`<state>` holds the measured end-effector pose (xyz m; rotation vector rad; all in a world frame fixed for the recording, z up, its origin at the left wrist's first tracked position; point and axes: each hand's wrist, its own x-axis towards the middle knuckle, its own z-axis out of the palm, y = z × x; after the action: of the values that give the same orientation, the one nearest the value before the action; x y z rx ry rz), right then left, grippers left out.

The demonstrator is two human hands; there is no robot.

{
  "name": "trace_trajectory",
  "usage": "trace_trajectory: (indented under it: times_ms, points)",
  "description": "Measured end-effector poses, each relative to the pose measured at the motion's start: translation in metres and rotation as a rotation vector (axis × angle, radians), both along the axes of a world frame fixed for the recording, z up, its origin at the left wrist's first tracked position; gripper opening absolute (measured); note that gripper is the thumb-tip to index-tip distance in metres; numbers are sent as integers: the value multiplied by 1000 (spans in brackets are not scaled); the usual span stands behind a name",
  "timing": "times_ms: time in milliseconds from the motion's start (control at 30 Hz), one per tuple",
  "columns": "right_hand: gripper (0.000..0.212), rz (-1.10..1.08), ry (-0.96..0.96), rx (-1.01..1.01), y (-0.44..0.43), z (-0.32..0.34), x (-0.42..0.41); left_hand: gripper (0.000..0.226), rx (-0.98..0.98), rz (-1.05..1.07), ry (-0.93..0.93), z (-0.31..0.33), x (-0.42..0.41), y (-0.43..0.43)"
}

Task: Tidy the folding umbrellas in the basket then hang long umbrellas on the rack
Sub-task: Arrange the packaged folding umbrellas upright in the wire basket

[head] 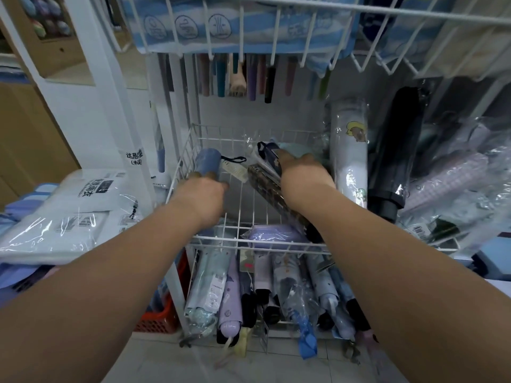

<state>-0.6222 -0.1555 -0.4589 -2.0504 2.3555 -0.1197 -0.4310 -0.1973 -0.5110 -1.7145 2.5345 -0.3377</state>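
A white wire basket (257, 239) stands at mid height in front of me. My left hand (203, 193) reaches into its left side and grips a blue folding umbrella (208, 163) with a black wrist strap. My right hand (300, 172) is inside on the right, fingers closed on a dark navy folding umbrella (269, 154) in clear wrap. A dark patterned umbrella (272, 194) lies slanted under my right wrist. A lilac folded umbrella (276, 234) rests at the basket's front edge. Long umbrella handles (240, 76) hang in a row from the rack above.
A lower wire basket (190, 313) holds several folding umbrellas lying side by side. To the right stand a white cartoon-print umbrella (349, 150), a black one (395, 150) and wrapped ones. Packaged raincoats (72, 208) lie on the left. An upper wire shelf (276, 12) overhangs. An orange crate (163, 316) sits low left.
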Motion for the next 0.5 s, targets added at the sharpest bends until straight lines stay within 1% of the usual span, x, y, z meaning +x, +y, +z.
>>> trace_trajectory:
  times_ms: [67, 133, 167, 200, 233, 267, 300, 367, 433, 500]
  points:
    - [83, 23, -22, -38, 0, 1, 0, 44, -63, -61, 243, 0, -7, 6]
    - [91, 40, -39, -94, 0, 5, 0, 47, -79, -129, 596, 3, -17, 15]
    - [93, 50, -54, -129, 0, 7, 0, 49, -26, -141, 796, 5, -23, 18]
    - [94, 64, -79, -169, 0, 10, 0, 52, 77, -143, 991, 6, -29, 21]
    - [93, 82, -118, -213, -1, 14, 0, 56, 187, -144, 1163, 7, -35, 23]
    - [90, 100, -172, -259, -2, 19, 1, 60, 261, -146, 1290, 7, -38, 24]
    - [86, 117, -235, -299, -4, 24, 1, 64, 297, -152, 1375, 6, -41, 23]
    - [76, 131, -357, -367, -12, 36, 5, 72, 342, -173, 1489, 6, -41, 23]
    - [68, 158, -456, -431, -21, 46, 10, 76, 340, -209, 1534, 10, -39, 24]
    - [63, 205, -560, -477, -30, 55, 17, 78, 322, -232, 1524, 15, -35, 23]
